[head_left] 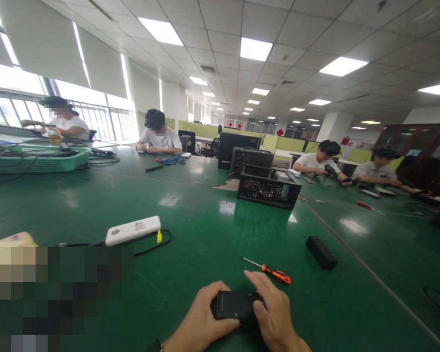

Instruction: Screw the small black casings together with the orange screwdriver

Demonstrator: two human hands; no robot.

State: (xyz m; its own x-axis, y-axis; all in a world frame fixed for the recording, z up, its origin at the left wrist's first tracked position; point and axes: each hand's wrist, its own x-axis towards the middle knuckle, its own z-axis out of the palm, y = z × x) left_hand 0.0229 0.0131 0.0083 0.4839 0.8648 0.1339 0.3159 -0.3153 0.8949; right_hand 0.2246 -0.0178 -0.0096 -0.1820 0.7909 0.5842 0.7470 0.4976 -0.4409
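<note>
- Both our hands close on a small black device (235, 305) at the near edge of the green table (205, 234); our left hand (201, 318) wraps its left end, thumb lying along the lower edge, and our right hand (273, 313) clasps the right end, thumb pressed on the top face and the forefinger stretched out behind it.
- We hold the device flat, just above or on the table — we cannot tell which; its dark top face is turned up to us.
- Just beyond our right hand lies a screwdriver (267, 270) with an orange and black handle, its thin shaft pointing away to the left; it is near our fingers but not touching them.
- Farther right, well apart from us, sits a small black block (321, 252).
- To the left, a white oblong box (132, 230) rests on the table with a black cable (152, 248) and a yellow tag beside it.
- Mid-table stands an open black computer case (268, 188), with more dark cases behind it.
- Far left, a green basket (40, 159) holds tangled cables.
- Other people sit around the table's far side, hands on their own work — none near ours.
</note>
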